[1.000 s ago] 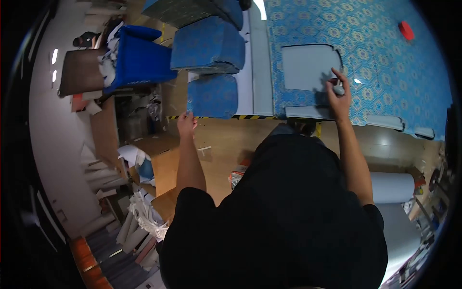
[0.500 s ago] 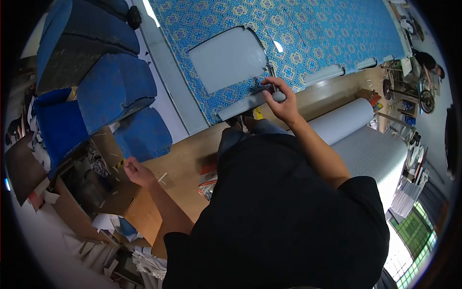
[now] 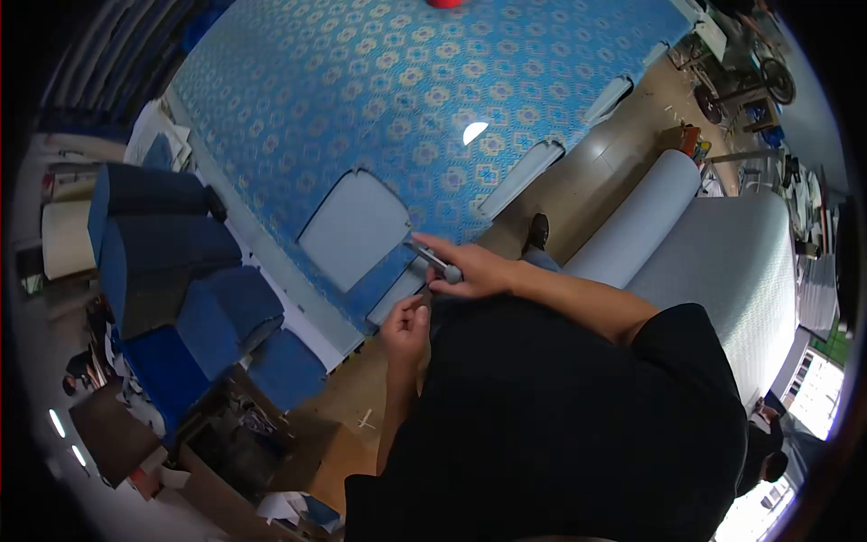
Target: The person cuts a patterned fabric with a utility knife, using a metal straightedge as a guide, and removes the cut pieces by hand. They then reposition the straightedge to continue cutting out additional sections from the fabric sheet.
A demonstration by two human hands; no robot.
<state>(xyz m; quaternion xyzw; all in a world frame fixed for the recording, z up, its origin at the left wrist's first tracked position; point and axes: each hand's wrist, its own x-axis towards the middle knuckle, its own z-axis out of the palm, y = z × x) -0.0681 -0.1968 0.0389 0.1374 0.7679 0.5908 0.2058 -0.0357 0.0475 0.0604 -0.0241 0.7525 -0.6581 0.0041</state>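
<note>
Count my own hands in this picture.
2: the right hand, holding a grey tool, and the left hand, close beside it. Both are in plain view.

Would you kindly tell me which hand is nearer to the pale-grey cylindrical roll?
Right. The right hand sits left of the roll; the left hand is farther left.

A slim metal hand tool (image 3: 436,260) with a rounded grey knob at one end is held aslant above the near edge of the blue patterned fabric sheet (image 3: 388,95), its thin end toward the sheet and its knob away from it; whether it touches the cloth cannot be told. The sheet lies spread flat, covered in rows of yellowish geometric medallions, with a large opening, rounded at its far corners, close to its near edge.
</note>
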